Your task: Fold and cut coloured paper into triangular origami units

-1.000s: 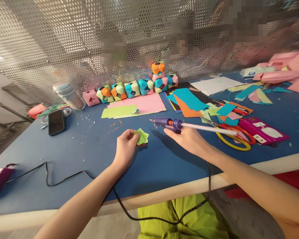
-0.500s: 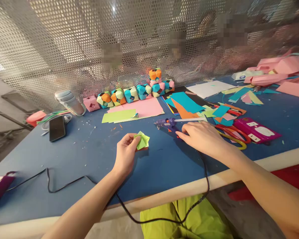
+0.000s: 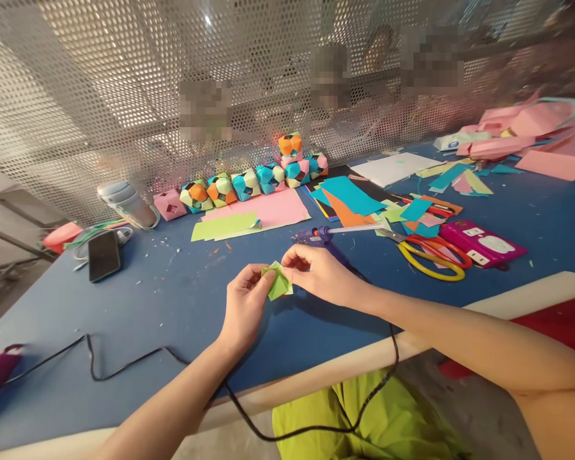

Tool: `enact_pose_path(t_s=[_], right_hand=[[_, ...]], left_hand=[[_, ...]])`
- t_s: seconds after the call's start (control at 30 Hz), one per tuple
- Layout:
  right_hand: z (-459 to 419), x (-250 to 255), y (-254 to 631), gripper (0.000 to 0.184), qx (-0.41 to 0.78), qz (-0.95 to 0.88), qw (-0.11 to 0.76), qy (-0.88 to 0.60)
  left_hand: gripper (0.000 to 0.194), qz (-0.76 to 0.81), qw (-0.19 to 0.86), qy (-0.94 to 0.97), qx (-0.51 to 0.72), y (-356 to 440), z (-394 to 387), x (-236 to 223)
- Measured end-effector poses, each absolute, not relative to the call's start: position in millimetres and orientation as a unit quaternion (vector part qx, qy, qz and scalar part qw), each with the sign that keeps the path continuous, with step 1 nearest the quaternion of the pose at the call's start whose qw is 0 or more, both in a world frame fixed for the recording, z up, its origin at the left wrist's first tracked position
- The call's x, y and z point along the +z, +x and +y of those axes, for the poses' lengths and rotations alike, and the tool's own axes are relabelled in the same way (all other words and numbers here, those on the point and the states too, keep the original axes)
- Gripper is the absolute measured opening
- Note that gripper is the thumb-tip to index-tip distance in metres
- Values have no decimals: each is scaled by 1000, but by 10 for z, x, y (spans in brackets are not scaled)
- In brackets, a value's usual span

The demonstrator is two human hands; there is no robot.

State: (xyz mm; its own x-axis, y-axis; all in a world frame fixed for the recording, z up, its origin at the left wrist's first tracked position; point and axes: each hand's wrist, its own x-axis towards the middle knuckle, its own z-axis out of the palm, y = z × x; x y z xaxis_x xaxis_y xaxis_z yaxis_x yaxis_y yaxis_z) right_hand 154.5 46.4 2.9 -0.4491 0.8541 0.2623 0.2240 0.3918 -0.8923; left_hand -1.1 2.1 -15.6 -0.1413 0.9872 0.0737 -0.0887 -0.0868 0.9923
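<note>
A small folded green paper piece is held above the blue table, with a bit of orange at its lower edge. My left hand pinches its left side between thumb and fingers. From the right, my right hand has its thumb and fingertips closed on the paper's upper right edge. Just behind my right hand a purple glue gun lies on the table, a clear glue stick sticking out of its back. Its handle is partly hidden by that hand.
Folded paper balls line the mesh panel at the back. Coloured sheets, yellow-and-red-handled scissors and a magenta power strip lie to the right. A phone and bottle are at left. A black cord hangs over the front edge.
My right hand has left the glue gun and moved left to the green paper, now gripping its edge. My left hand keeps its hold. The camera view has shifted slightly.
</note>
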Motion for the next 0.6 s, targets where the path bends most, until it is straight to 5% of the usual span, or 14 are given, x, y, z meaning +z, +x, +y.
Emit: enact_pose_path(t_s=[0.4, 0.6], right_hand=[[401, -35, 1561, 7, 419, -735, 429, -316], [425, -104, 1581, 14, 303, -790, 454, -279]], left_hand=[[19, 466, 563, 385, 564, 22, 29, -104], [17, 467, 565, 391, 557, 25, 20, -97]])
